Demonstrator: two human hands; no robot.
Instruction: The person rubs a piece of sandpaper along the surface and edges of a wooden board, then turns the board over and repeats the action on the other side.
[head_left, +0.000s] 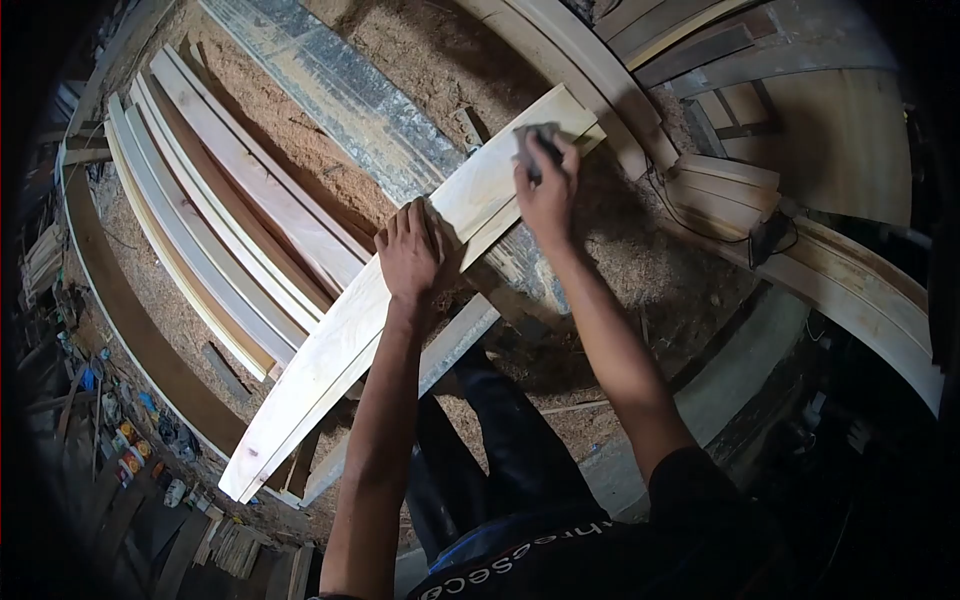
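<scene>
A long pale wooden plank [335, 345] lies diagonally across the worn beam, with a groove line along its near side. My left hand [410, 250] lies over its middle, fingers together and their tips at the far edge, holding it. Toward the upper right end, my right hand [550, 190] grips a small dark piece of sandpaper [536, 145] pressed to the plank's top face. The fingers partly hide the sandpaper.
The worn, paint-marked beam [340, 90] runs under the plank. Several long boards [210, 200] lie to the left on sawdust. More planks [850, 290] and a dark cable [665, 200] are on the right. Small bottles and scraps [130, 450] clutter the lower left.
</scene>
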